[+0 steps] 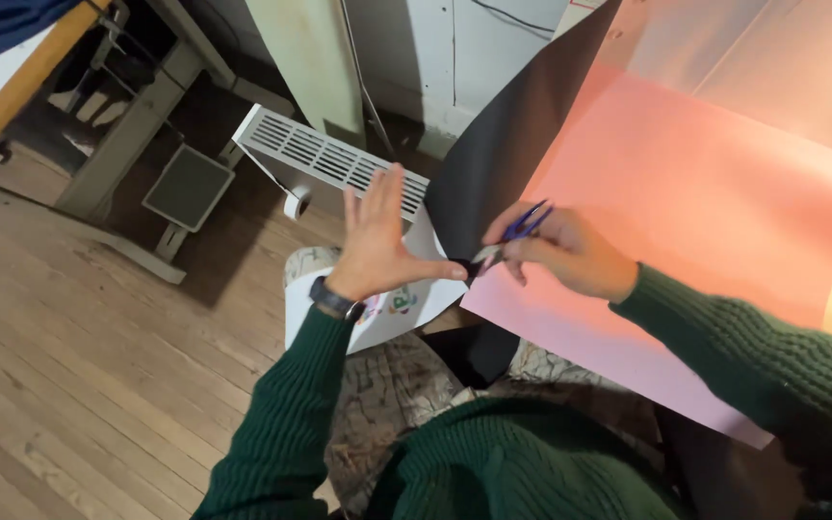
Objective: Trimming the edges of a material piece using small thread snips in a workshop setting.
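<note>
1. There are two hands, one small blue tool and one big sheet.
2. The left hand (377, 236) has its fingers spread wide, and its thumb pinches the dark corner of the sheet (686, 202).
3. The right hand (560, 252) is closed around the blue snips (517, 231). The snips sit between the two hands, right at the sheet's corner.
4. The snips' long side runs from up by the right hand's fingers down toward the left thumb. The tip meets the sheet's edge.
5. The sheet is pink on one side and black on the other. It spreads away past the right hand.
6. One white heater (325, 159) stands just behind the left hand. One watch (334, 300) is on the left wrist.
</note>
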